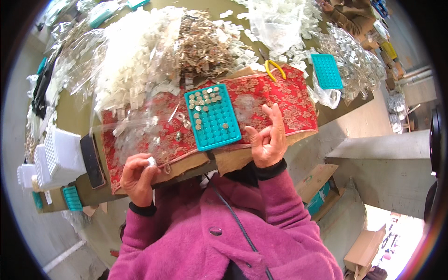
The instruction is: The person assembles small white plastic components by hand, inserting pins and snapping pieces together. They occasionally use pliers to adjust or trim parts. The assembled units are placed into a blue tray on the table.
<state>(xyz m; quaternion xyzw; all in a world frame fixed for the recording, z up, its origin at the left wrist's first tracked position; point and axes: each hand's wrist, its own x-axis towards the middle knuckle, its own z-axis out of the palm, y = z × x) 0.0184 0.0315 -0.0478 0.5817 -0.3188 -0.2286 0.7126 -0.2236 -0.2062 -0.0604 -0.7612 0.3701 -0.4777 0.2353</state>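
Note:
A teal tray (213, 128) with rows of round cells lies on a red floral cloth (289, 109) in front of me. Small round silvery pieces (205, 99) fill much of its far rows and part of its left side, and a single one sits nearer its right side. Left of the tray, by the cloth's near edge, my left hand (137, 179) pinches a small white piece (151, 161) between thumb and fingers. My right hand (269, 142) is raised just right of the tray, thumb and index finger apart, other fingers partly curled, nothing visible in it.
Behind the cloth are heaps of clear plastic pieces (135, 56) and brownish metal parts (200, 46). Yellow-handled pliers (275, 70) lie at its far edge, with another teal tray (326, 71) to their right. White perforated baskets (65, 149) and a dark flat case (92, 161) stand left. Another person (354, 16) is at far right.

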